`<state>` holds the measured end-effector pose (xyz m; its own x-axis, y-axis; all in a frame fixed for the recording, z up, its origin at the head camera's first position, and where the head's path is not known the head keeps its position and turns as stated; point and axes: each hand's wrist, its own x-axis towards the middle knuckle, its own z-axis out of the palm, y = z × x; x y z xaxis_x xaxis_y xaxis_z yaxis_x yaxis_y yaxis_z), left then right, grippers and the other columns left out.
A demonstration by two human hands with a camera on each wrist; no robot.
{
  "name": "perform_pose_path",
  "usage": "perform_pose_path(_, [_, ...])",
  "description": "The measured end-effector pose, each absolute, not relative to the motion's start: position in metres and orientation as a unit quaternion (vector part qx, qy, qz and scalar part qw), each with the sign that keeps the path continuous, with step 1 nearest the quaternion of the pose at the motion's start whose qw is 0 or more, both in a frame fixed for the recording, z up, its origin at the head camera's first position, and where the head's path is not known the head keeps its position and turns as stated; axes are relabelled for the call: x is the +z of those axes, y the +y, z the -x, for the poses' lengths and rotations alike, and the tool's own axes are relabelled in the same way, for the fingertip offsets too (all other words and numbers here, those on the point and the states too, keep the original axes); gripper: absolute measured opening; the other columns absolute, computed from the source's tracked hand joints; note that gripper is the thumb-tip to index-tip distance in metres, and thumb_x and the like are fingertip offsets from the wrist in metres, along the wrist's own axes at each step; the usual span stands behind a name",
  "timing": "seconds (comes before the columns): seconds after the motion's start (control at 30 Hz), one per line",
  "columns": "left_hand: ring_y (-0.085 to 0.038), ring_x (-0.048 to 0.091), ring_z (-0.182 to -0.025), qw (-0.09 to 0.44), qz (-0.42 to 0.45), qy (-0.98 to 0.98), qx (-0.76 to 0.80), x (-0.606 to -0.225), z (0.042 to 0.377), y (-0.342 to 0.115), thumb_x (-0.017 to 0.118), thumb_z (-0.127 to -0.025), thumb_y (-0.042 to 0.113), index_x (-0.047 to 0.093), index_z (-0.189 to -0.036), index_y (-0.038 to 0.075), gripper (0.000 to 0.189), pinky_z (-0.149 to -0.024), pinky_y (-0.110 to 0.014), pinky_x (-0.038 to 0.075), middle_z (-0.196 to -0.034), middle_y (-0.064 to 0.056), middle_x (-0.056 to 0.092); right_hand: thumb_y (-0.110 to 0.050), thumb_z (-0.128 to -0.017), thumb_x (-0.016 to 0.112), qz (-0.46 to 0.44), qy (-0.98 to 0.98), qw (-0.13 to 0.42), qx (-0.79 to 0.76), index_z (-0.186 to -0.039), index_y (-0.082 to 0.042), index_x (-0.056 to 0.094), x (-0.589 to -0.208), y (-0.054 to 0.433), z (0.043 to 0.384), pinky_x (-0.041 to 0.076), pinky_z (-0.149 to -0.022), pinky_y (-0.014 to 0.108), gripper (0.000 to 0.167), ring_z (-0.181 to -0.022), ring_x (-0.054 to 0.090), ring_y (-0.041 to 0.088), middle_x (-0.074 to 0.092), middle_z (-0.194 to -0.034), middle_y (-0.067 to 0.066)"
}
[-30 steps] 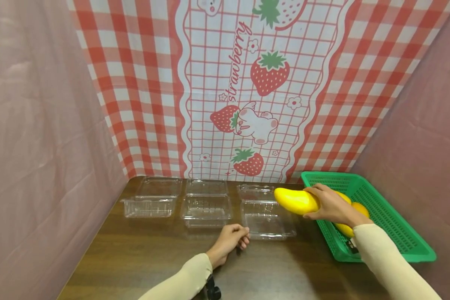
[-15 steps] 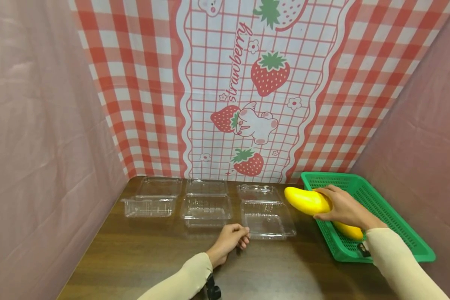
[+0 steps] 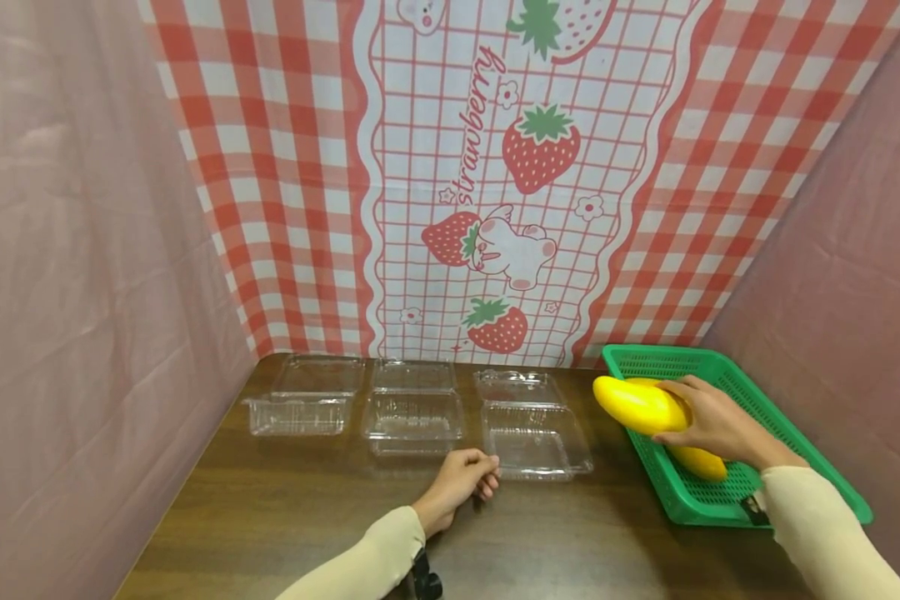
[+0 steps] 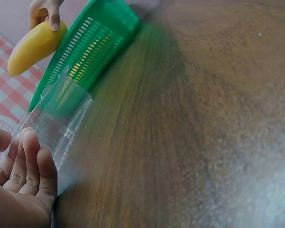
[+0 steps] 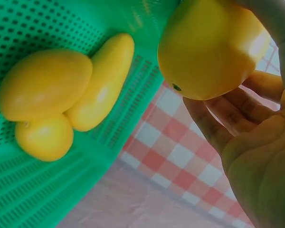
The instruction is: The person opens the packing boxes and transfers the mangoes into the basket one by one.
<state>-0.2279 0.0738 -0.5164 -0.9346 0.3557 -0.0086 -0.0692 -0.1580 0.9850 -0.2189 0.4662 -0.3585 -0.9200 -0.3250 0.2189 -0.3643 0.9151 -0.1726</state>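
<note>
My right hand (image 3: 720,429) grips a large yellow mango (image 3: 637,406) by one end, thumb and fingers wrapped round it. The mango is over the left side of a green basket (image 3: 817,467). Inside the basket, the right wrist view shows a plump mango (image 5: 45,85), a slimmer yellow mango (image 5: 102,83) and a small round yellow fruit (image 5: 45,137), all touching. With fingers loosely curled and nothing in them, my left hand (image 3: 457,485) rests on the table, just in front of the clear plastic containers.
Three lidded clear containers stand open in a row: left (image 3: 300,415), middle (image 3: 412,425) and right (image 3: 536,450). The wooden table (image 3: 330,517) backs onto a checked strawberry cloth (image 3: 292,167). Pink curtains (image 3: 82,292) flank both sides.
My right hand has moved to the right with the mango, from beside the right container to over the basket's left side. The left hand has stayed in place.
</note>
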Motion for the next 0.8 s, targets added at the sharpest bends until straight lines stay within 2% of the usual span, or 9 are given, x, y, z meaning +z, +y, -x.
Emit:
perform_pose_path(0.2, [-0.008,0.058,-0.057,0.142,-0.112,0.633,0.753,-0.518,0.230,0.075,0.066,-0.101,0.012,0.068,-0.091,-0.009,0.023,-0.055,-0.020,0.052,-0.072,-0.003,0.066,-0.046,-0.075,0.092,-0.168,-0.976,0.092,0.106,-0.135,0.008,0.058,-0.363,0.482,0.213,0.055,-0.079,0.051,0.088,-0.095,0.058,0.030,0.061,-0.118,0.020])
perform_pose_path(0.43, [-0.008,0.058,-0.057,0.142,-0.114,0.632,0.754,-0.516,0.230,0.073,0.065,-0.101,0.012,0.067,-0.098,-0.014,0.027,-0.055,-0.020,0.052,-0.073,-0.004,0.066,-0.047,-0.075,0.091,-0.157,-0.978,0.094,0.101,-0.135,0.009,0.058,-0.363,0.501,0.207,0.054,-0.072,0.042,0.088,-0.090,0.056,0.026,0.061,-0.115,0.018])
perform_pose_path(0.8, [-0.008,0.058,-0.057,0.148,-0.114,0.631,0.753,-0.517,0.230,0.072,0.066,-0.100,0.014,0.067,-0.094,-0.012,0.026,-0.055,-0.020,0.051,-0.073,-0.003,0.066,-0.047,-0.076,0.091,-0.132,-0.983,0.080,0.097,-0.130,0.008,0.061,-0.369,0.525,0.192,0.051,-0.071,0.039,0.083,-0.094,0.058,0.030,0.061,-0.118,0.025])
